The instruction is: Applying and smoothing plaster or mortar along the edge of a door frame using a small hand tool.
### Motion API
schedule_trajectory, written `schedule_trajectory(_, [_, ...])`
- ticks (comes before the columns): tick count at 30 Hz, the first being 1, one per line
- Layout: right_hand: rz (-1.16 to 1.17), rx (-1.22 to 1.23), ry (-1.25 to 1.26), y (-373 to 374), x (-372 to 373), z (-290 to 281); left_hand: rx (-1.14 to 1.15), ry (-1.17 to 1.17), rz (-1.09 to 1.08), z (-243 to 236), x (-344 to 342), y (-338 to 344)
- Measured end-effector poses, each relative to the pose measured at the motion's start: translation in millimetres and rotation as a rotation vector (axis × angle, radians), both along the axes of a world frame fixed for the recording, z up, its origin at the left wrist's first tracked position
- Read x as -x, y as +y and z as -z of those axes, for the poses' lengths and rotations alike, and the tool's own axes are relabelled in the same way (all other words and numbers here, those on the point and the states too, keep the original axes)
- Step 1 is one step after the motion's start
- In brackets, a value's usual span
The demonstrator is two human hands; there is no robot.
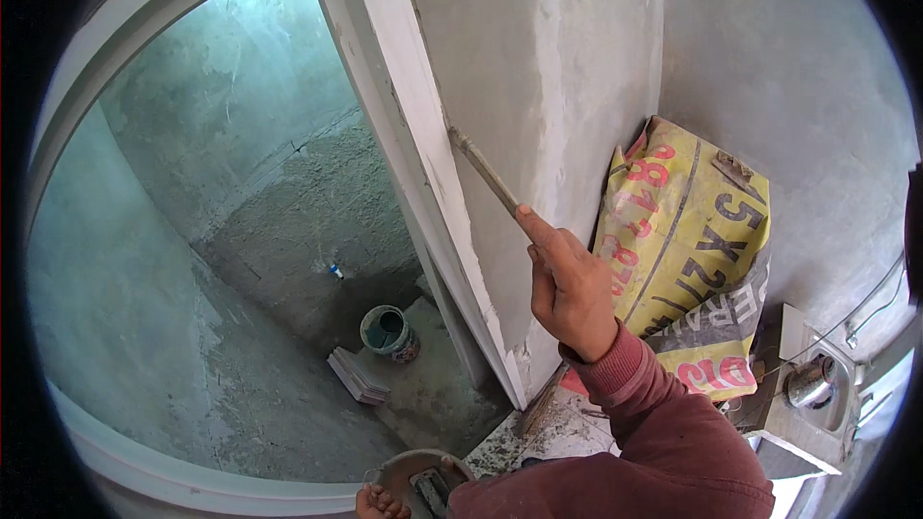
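My right hand [575,284] reaches up from a maroon sleeve, fingers closed round a narrow, tan, stick-like tool [492,176]. One finger lies stretched along the tool. The tool's far tip touches the edge of the white door frame [415,96], where it meets the grey plastered wall [500,58]. Low in the view, my left hand [381,503] is closed at the rim of a round bowl [458,464]. Inside the bowl lies a dark rectangular piece [429,490]. The sleeve hides part of the bowl, and the left fingers are partly cut off by the lower edge.
Past the frame, a bucket [406,341] stands beside stacked tiles [356,377] on the small room's floor. A blue-tipped pipe end [336,271] juts from its wall. At right are a yellow printed tarpaulin [663,221], a sink [846,394] with a metal pot [810,382], and a broom [544,404].
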State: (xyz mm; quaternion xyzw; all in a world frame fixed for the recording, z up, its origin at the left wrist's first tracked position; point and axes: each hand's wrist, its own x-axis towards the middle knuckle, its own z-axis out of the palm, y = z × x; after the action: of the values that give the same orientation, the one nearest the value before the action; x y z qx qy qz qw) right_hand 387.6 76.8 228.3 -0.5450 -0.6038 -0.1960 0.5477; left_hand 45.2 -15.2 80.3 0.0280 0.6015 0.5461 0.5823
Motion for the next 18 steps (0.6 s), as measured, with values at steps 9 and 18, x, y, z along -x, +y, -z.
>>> schedule_trajectory(9, [0.002,0.064,0.012,-8,1,6,-0.003,0.062,0.035,-2,-7,1])
schedule_trajectory(18, [-0.529,0.444,0.078,-37,43,67,0.008,-0.081,0.004,5,10,6])
